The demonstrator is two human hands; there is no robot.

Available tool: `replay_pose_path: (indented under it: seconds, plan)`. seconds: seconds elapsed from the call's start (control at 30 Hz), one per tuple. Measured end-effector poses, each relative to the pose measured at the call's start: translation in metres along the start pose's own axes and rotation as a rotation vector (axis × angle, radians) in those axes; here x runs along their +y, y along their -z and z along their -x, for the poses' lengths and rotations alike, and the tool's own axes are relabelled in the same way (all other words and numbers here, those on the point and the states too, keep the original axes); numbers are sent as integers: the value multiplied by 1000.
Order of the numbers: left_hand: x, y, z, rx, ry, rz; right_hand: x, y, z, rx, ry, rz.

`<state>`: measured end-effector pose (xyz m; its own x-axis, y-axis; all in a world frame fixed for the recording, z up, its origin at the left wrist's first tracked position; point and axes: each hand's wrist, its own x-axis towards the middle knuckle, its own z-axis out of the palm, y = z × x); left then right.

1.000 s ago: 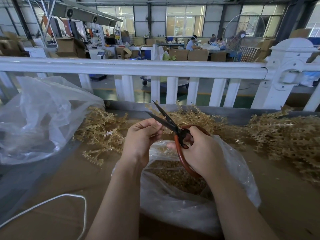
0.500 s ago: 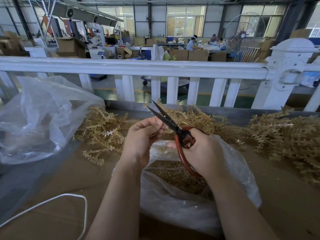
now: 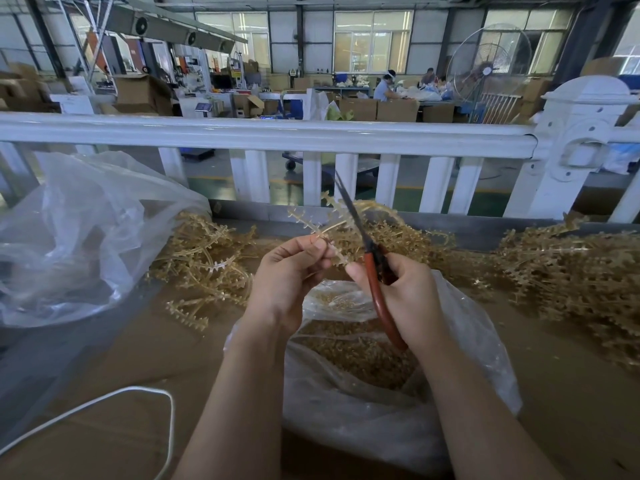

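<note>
Far left, 9 o'clock of the hands: one large clear bag, crumpled, lying on the worktop. One white cord loops at 7 o'clock. One loose heap of tan plastic sprigs lies between that bag and the hands, close against the left wrist.

Centre: the left hand pinches the base of a single sprig between thumb and fingertips. The sprig is pale amber and translucent, with a thin forked stem studded with short nubs, and it fans up toward 12 o'clock. One pair of scissors with red-brown handles has its dark blades together, pointing to 11 o'clock and crossing the sprig's right branch. The right hand has its fingers curled round the handles.

At 6 o'clock under both hands, a second clear bag sits open, holding small tan clippings. At 3 o'clock, a second, denser heap of sprigs. A white railing runs across behind, at 12 o'clock.
</note>
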<state>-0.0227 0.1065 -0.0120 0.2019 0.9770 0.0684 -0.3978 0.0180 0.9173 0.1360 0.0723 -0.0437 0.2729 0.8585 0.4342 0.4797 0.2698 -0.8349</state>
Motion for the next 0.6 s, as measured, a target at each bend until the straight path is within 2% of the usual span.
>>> replay_pose_path:
  seconds: [0.17,0.4,0.6]
  plan:
    - [-2,-3,2,-17,34,-99,-3,2,-4,9,-46,-168]
    - [-3,-7,4,-58,29,-159,-5,0,-5,-18,-29,-152]
    - [-4,-7,3,-5,-14,-165,-4,2,-4,-39,17,-122]
